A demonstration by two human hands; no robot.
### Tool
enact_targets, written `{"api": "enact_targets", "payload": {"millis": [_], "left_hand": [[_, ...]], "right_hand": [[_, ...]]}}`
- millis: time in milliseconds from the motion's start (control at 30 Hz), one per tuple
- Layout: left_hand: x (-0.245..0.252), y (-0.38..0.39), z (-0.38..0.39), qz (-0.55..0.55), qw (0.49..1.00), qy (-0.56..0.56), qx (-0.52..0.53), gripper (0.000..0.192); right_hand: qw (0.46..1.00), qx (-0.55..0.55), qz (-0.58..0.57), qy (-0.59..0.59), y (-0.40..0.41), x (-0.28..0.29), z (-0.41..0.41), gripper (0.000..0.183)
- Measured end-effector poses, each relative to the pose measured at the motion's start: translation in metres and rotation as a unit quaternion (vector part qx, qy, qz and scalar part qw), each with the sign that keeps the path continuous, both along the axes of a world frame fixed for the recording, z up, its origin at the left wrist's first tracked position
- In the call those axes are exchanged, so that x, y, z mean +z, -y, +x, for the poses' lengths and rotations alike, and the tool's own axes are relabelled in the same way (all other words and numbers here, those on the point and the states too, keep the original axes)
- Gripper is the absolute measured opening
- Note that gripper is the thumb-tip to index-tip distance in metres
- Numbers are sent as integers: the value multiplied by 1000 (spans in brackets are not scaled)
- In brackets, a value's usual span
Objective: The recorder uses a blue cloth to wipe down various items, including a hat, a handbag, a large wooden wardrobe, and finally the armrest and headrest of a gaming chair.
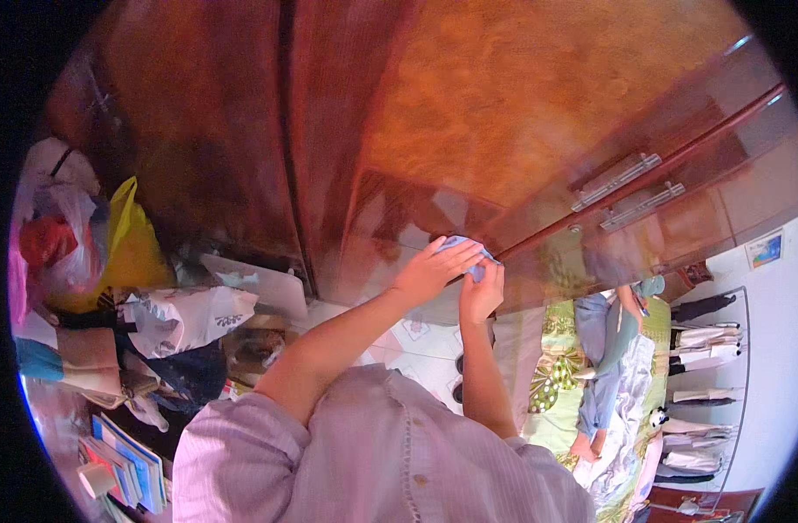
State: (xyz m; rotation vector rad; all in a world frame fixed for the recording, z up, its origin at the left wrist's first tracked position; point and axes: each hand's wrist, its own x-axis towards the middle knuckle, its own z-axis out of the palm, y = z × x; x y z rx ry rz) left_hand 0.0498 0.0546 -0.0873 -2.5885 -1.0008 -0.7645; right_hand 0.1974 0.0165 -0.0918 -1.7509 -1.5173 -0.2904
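Both of my hands meet at a small light-blue cloth (479,270) in front of a glossy reddish-brown wooden wardrobe (327,131). My left hand (435,268) lies over the cloth with its fingers stretched to the right. From below, my right hand (482,294) grips the cloth's right side between thumb and fingers. Much of the cloth is hidden under my fingers. They are by the lower part of a door with an orange-brown panel (490,91); I cannot tell how firmly the cloth touches it. Two metal bar handles (618,183) (642,206) sit to the right of my hands.
On the left are a yellow plastic bag (134,242), a white printed bag (177,317) and a stack of books (128,464). At right, a person (611,340) is on a bed (552,425). Beyond it stands a clothes rack (744,392). Dark footwear (458,392) lies on the tiled floor (431,363).
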Motion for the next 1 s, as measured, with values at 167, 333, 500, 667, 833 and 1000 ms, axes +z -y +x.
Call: {"api": "enact_targets", "payload": {"millis": [167,333,500,667,833,1000], "left_hand": [[-18,2,-30,5,999,-40,28,61],[-56,7,-111,-3,992,-51,111,63],[-58,13,-167,-76,985,33,151,66],[-34,2,-204,-48,965,114,231,71],[56,-27,-208,67,944,288,148,77],[141,-42,-187,103,933,326,113,79]], "right_hand": [[998,56,-29,18,-6,-20,-16,35],[976,173,-61,120,-19,-21,-86,35],[947,259,-21,190,-39,-6,-140,39],[915,294,75,264,-52,50,-191,25],[916,268,180,238,-59,146,-205,28],[927,246,243,142,-63,210,-202,41]]}}
